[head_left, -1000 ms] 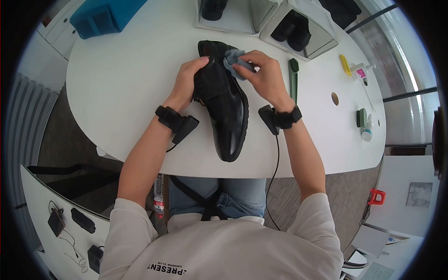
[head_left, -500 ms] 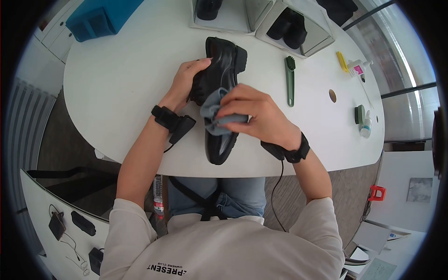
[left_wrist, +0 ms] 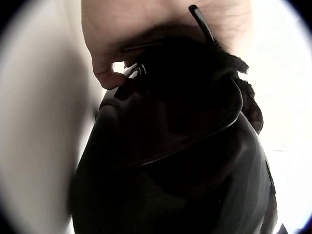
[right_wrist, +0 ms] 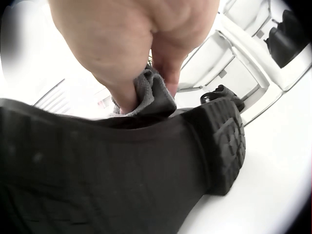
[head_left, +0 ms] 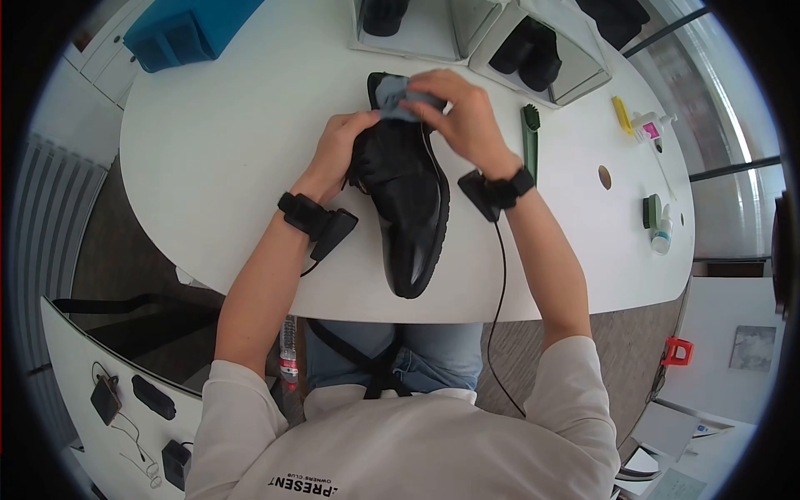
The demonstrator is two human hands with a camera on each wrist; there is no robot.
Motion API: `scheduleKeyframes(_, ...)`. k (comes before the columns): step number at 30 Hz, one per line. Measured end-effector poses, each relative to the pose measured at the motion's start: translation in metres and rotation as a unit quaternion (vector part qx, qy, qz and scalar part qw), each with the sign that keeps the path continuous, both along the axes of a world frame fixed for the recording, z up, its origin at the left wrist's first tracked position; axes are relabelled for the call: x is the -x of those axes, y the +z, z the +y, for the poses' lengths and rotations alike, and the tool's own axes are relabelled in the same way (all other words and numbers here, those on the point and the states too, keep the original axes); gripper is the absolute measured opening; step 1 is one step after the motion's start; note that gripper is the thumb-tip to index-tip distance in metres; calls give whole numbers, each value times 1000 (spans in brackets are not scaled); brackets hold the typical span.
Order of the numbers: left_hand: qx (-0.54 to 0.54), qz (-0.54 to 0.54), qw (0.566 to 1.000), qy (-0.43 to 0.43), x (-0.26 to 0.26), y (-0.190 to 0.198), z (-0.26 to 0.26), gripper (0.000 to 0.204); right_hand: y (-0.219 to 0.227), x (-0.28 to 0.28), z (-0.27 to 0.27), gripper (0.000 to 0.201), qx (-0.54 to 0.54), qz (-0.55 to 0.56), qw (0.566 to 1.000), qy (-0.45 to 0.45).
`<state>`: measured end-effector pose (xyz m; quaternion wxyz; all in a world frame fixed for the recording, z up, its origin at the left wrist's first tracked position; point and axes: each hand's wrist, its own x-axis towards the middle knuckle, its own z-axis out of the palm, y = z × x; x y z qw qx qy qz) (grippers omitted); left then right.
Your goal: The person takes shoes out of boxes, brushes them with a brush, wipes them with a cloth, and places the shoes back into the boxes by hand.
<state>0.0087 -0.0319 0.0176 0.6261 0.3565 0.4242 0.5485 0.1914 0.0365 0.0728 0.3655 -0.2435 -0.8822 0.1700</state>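
Note:
A black leather shoe (head_left: 408,200) points its toe at the person, and its ridged sole (right_wrist: 229,141) shows in the right wrist view. The left hand (head_left: 337,150) grips it by the laced side near the opening. In the left wrist view, a finger (left_wrist: 109,75) curls at the shoe's edge and a lace end (left_wrist: 201,22) sticks up by the palm. A grey-blue cloth (head_left: 392,96) is pinched in the right hand (head_left: 467,117) and lies against the shoe's heel end and opening. The fingertips of the left hand come close to the cloth.
Two open white boxes with black shoes (head_left: 527,54) stand at the back of the white table (head_left: 217,167). Right of the hands lies a green brush (head_left: 531,137). Further right are a yellow-handled item (head_left: 622,115), bottles (head_left: 662,233) and a green block (head_left: 651,212). A blue case (head_left: 179,37) sits back left.
The right hand swept the cloth from the heel side down over the front of the shoe, then back up to the heel end. The shoe tilted and turned slightly in the left hand's grip.

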Motion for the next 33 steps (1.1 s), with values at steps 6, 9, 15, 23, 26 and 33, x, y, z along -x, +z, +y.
scheduleKeyframes(6,5,-2,1000,3,-3,4,-1,36,-20,1,44,27,94,12,990,-101)
scheduleKeyframes(9,12,13,1000,-11,-2,6,-3,36,-39,-1,60,30,192,60,973,-116)
scheduleKeyframes(15,-7,8,1000,3,-5,4,-2,37,-40,2,60,30,160,26,974,-155)
scheduleKeyframes(23,2,16,1000,-14,-4,3,0,37,-37,-1,41,24,-4,2,973,-232)
scheduleKeyframes(26,15,20,999,-33,-5,4,-3,35,-33,-13,26,22,-32,-15,969,-245)
scheduleKeyframes(33,15,9,999,-39,-9,8,-4,39,-1,-27,-31,18,28,-62,980,-188)
